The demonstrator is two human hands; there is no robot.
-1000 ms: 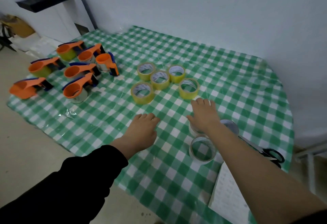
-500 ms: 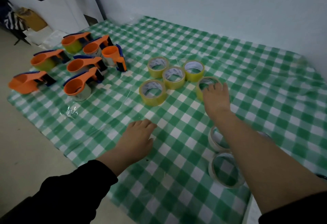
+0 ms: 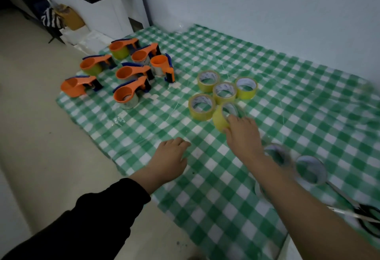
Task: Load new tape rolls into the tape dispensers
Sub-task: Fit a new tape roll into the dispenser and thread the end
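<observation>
My right hand [image 3: 243,136] has taken hold of the nearest yellow roll [image 3: 221,119]. Half a second ago that roll lay flat on the checked surface [image 3: 287,74] with my fingers just arriving over it. Now it is tipped up on its edge, its open core facing 11 o'clock, and my fingers are curled round its near rim. A second ago this same hand was back by the clear rolls [image 3: 311,169], which now lie at about 4 o'clock from it, so the reach across is finished and the pick has begun.

The roll is still close against the other four yellow rolls [image 3: 224,92], which sit flat in a cluster at about 12 o'clock from my right hand. I cannot tell whether its lower edge has left the cloth.

My left hand [image 3: 170,158] has hardly moved. It rests on the cloth with fingers loosely bent and holds nothing.

The tape dispensers [image 3: 131,72] are grouped well apart at about 10 o'clock from my left hand, and none has been touched. I judge the first loading has only started: the roll is in hand, and it must next travel left while the free hand fetches a dispenser. Scissors [image 3: 368,218] lie at the 4 o'clock edge.
</observation>
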